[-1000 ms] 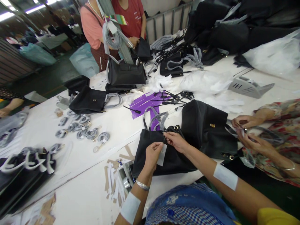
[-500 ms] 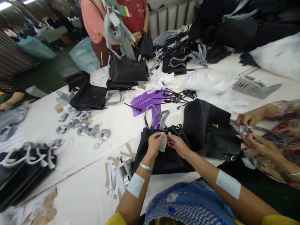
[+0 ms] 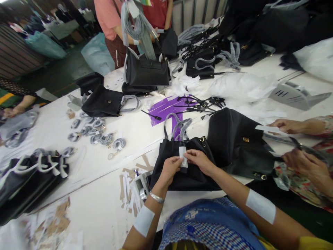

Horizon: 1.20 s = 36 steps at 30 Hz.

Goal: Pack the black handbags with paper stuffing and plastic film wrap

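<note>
A black handbag (image 3: 166, 152) lies on the table in front of me, its two wrapped handles (image 3: 170, 119) standing up at the far side. Above its front, my left hand (image 3: 170, 168) pinches the left edge of a small white piece of wrapping (image 3: 182, 151). From the other side, my right hand (image 3: 199, 160) has its fingers closed on the same piece. A dark end (image 3: 184, 170) shows below the white piece; whether it is a strap tab of the bag, I cannot tell. A gold ring sits at the bag's upper right corner.
A larger black bag (image 3: 234, 146) lies to the right, by a co-worker's hands (image 3: 296, 126) with a white strip. Purple sheets (image 3: 163, 107) and black straps (image 3: 208, 103) lie beyond. Left are wrapped coiled straps (image 3: 96, 126), a tape dispenser (image 3: 140, 187) and paper strips (image 3: 127, 191).
Both hands have moved slightly down and closer together. The white piece, loose and hanging from my left hand before, now lies flat between both hands. The co-worker's hands have moved apart.
</note>
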Motion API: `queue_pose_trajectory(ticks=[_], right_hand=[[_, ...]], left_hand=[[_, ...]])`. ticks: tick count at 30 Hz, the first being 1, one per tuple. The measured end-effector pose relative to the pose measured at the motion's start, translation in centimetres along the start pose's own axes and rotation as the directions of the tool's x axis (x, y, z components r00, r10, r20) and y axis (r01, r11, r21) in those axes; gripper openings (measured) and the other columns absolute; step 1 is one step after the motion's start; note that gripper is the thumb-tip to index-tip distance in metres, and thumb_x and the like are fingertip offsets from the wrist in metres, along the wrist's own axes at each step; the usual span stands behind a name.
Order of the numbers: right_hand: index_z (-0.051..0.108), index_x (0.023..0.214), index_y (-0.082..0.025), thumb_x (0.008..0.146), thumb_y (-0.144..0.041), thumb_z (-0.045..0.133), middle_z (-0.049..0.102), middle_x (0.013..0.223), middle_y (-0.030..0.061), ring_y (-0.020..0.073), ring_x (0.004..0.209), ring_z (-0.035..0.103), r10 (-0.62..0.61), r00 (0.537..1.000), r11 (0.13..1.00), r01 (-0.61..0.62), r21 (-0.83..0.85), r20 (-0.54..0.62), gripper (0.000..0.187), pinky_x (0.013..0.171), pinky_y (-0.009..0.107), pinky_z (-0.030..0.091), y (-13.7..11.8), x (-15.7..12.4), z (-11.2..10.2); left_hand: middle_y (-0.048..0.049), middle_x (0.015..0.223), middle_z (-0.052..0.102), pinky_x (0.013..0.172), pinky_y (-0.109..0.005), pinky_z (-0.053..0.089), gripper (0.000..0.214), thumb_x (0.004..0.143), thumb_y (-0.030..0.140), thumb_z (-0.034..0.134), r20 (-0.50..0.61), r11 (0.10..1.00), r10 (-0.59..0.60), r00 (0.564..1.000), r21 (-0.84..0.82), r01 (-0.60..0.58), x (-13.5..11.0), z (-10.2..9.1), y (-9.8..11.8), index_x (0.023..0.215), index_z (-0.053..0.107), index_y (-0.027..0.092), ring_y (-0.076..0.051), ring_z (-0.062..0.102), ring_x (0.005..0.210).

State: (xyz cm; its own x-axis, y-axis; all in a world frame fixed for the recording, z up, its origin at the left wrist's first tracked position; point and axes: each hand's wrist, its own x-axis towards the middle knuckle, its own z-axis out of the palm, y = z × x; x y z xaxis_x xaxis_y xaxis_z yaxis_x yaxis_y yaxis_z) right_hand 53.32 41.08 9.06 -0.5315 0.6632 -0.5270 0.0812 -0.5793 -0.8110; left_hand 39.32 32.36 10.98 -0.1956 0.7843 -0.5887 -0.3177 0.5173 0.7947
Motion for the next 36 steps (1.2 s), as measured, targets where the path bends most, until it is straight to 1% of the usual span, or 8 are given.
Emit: queue_pose_trajectory(ticks=[3,12,18,22,25,29,33,36], right_hand=[[0.07,0.079,-0.014,0.064,-0.048,0.082,0.065,0.067,-0.0007,0.0105,0.062,0.055,0.018,0.999,0.997,-0.016,-0.069,0.038,0.039,0.061,0.025,0.044,-0.3,-0.3,0.1],[0.067,0.077,-0.014,0.064,-0.048,0.082,0.065,0.063,-0.0006,0.0092,0.058,0.056,0.102,0.99,0.981,-0.084,-0.176,0.093,0.04,0.06,0.023,0.046,-0.4,-0.7,-0.2],[0.069,0.077,-0.014,0.063,-0.045,0.084,0.068,0.066,0.001,0.0091,0.058,0.057,0.127,0.986,0.977,-0.106,-0.185,0.107,0.038,0.058,0.021,0.045,-0.3,-0.7,-0.3],[0.072,0.082,-0.014,0.066,-0.049,0.081,0.068,0.072,0.0019,0.0092,0.061,0.057,0.129,0.989,0.982,-0.117,-0.146,0.079,0.04,0.06,0.022,0.047,-0.2,-0.4,-0.2],[0.072,0.086,-0.016,0.07,-0.052,0.077,0.066,0.073,0.0004,0.0088,0.062,0.056,0.107,0.994,0.99,-0.104,-0.095,0.024,0.04,0.059,0.021,0.046,0.0,0.4,-0.1],[0.071,0.079,-0.016,0.067,-0.049,0.079,0.06,0.063,-0.0025,0.0069,0.056,0.049,0.079,0.997,0.995,-0.08,-0.058,-0.012,0.037,0.053,0.02,0.04,0.2,1.0,-0.1],[0.071,0.076,-0.015,0.066,-0.049,0.08,0.06,0.064,-0.0022,0.007,0.057,0.049,0.057,0.998,0.997,-0.057,-0.048,-0.007,0.037,0.055,0.021,0.039,0.2,0.8,0.0],[0.072,0.077,-0.015,0.065,-0.051,0.08,0.061,0.066,-0.0012,0.0085,0.06,0.052,0.054,0.999,0.998,-0.054,-0.027,0.007,0.039,0.059,0.023,0.042,0.0,0.5,0.0]], left_hand=[[-0.0046,0.069,0.066,0.051,-0.018,0.04,0.05,0.071,0.053,0.076,-0.003,0.999,-0.017,1.0,-0.029,0.017,-0.4,-0.3,0.3,0.093,0.075,0.008,-0.008,0.054,0.056],[-0.0102,0.084,0.072,0.064,-0.026,0.056,0.051,0.067,0.05,0.081,0.026,0.996,-0.061,0.998,-0.064,0.063,-1.3,-1.1,-0.2,0.097,0.075,0.009,-0.017,0.065,0.074],[-0.0102,0.084,0.072,0.066,-0.028,0.059,0.051,0.066,0.048,0.082,0.011,0.994,-0.077,0.997,-0.078,0.077,-1.6,-1.0,-0.6,0.098,0.075,0.009,-0.017,0.065,0.074],[-0.0104,0.084,0.072,0.065,-0.027,0.058,0.051,0.066,0.046,0.082,-0.015,0.995,-0.072,0.997,-0.07,0.071,-1.7,-0.7,-0.9,0.098,0.074,0.008,-0.016,0.066,0.072],[-0.0098,0.08,0.072,0.064,-0.028,0.057,0.047,0.065,0.045,0.082,-0.046,0.998,-0.044,0.998,-0.057,0.041,-1.5,-0.4,-1.4,0.094,0.074,0.008,-0.016,0.065,0.069],[-0.0088,0.079,0.072,0.063,-0.028,0.054,0.039,0.071,0.045,0.077,-0.098,0.999,0.038,0.994,-0.026,-0.041,-0.8,0.0,-1.7,0.09,0.073,0.011,-0.017,0.064,0.07],[-0.0067,0.085,0.072,0.07,-0.025,0.05,0.031,0.076,0.041,0.073,-0.227,0.985,0.168,0.959,0.011,-0.17,0.4,0.7,-1.4,0.09,0.071,0.014,-0.016,0.064,0.077],[-0.0071,0.082,0.072,0.069,-0.026,0.049,0.028,0.073,0.039,0.075,-0.253,0.978,0.205,0.945,0.014,-0.209,0.9,1.5,-1.2,0.086,0.071,0.013,-0.016,0.065,0.075]])
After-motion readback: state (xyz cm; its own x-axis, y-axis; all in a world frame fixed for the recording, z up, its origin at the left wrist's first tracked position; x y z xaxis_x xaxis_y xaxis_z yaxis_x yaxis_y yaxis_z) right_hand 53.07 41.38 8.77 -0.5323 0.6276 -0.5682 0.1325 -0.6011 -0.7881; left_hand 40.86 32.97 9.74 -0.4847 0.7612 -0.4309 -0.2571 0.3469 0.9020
